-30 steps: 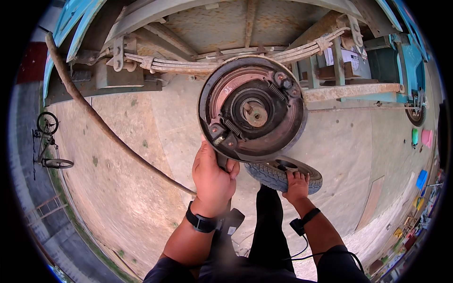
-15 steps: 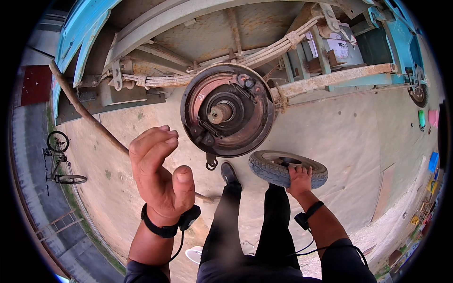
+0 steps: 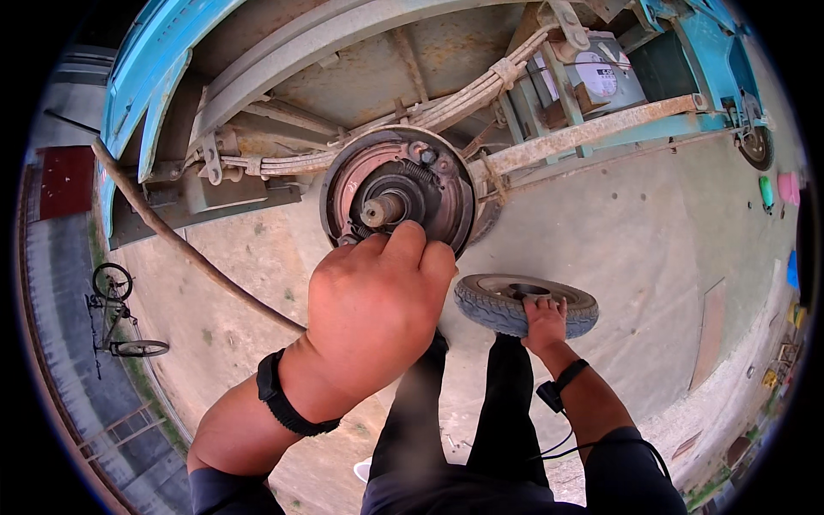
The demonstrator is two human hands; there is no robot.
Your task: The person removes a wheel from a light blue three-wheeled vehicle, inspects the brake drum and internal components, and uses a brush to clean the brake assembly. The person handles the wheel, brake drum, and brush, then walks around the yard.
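A round drum-brake assembly (image 3: 350,176) with curved shoes and springs faces me, a rusty axle stub (image 3: 383,209) jutting from its middle. My left hand (image 3: 371,313) is raised in front of its lower edge, back of the hand toward me and fingers curled in. The fingertips are hidden, so whatever they grip or touch cannot be seen. Lower right, my right hand (image 3: 545,326) grips the near side of a wheel with a dark treaded tyre (image 3: 485,307). That wheel leans tilted by my right leg, its hub facing upward.
Above the brake run a rusty leaf spring (image 3: 287,163) and the vehicle's blue frame (image 3: 129,112). A long wooden pole (image 3: 184,249) slants down on the left. A bicycle (image 3: 112,309) is beyond it. A white bucket (image 3: 605,77) sits under the frame at upper right.
My left hand has swung right and turned over from an open palm to curled fingers before the brake. The right hand stays on the wheel. The view has shifted slightly.
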